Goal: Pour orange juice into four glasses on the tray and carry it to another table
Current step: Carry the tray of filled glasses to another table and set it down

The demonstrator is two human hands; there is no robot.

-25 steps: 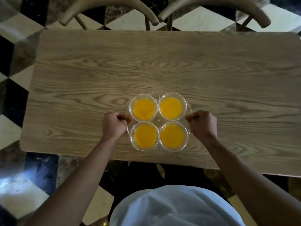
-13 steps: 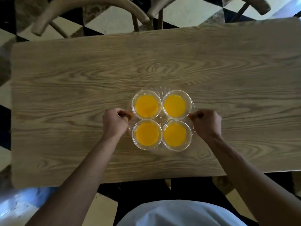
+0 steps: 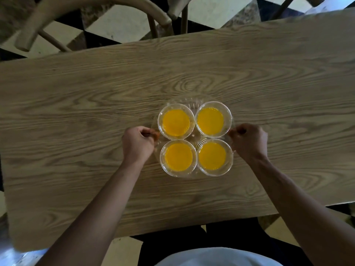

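- The left hand [image 3: 137, 144] and the right hand [image 3: 248, 141] have their fingers curled round opposite side edges of the clear tray [image 3: 194, 105]; the fingertips are tucked under and hidden.
- The tray sits over the wooden desk [image 3: 96, 93], near its middle; whether it rests on the wood or is just lifted cannot be told.
- Four glasses [image 3: 176, 121] of orange juice [image 3: 210, 121] stand on it, two by two, rims touching.
- The tray is transparent and its outline is hard to trace.
- Chairs [image 3: 57, 8] beyond the desk are cut off by the top edge.
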